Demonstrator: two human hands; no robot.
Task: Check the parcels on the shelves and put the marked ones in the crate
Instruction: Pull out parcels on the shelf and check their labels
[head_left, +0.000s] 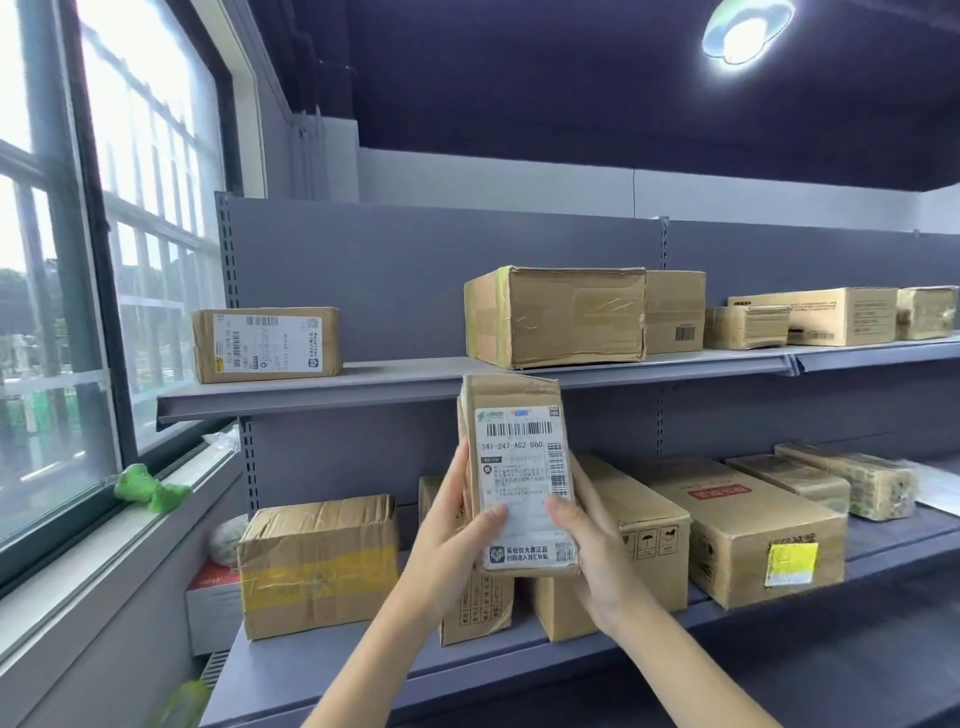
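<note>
Gripping hands (524, 545) hiding parcel (519, 467) edges

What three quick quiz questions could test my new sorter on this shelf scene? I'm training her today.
1. True or false: both hands hold the labelled parcel.
2. Which lower-shelf box carries a yellow sticker: A) the one far left, B) the one right of the held parcel?
3. Fill in: the held parcel's label faces the ____.

Key: 1 true, left hand and right hand grip it; 2 B; 3 camera.
</note>
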